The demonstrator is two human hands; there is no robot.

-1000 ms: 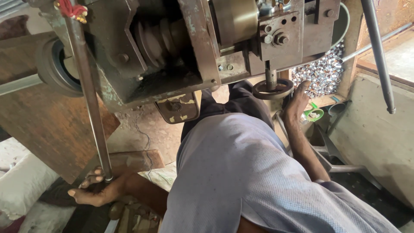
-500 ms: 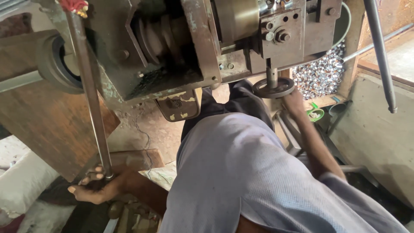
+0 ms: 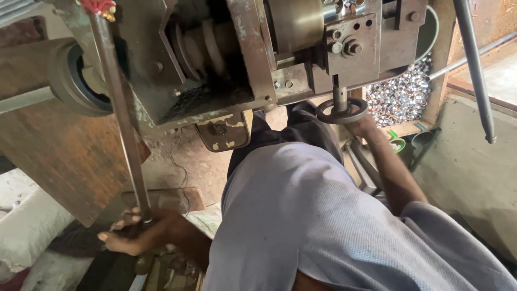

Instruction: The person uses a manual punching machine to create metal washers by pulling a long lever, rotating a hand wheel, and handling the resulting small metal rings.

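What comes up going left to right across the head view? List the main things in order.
White cloth sack → left hand gripping the long grey metal lever rod → yellowed metal plate → small round metal handwheel with the right hand on it → heap of shiny metal rings → hanging grey steel bar.

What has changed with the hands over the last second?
The right hand moved up from beside the small handwheel and now grips its rim. The left hand stays closed around the bottom of the long metal lever; the machine looks unchanged.
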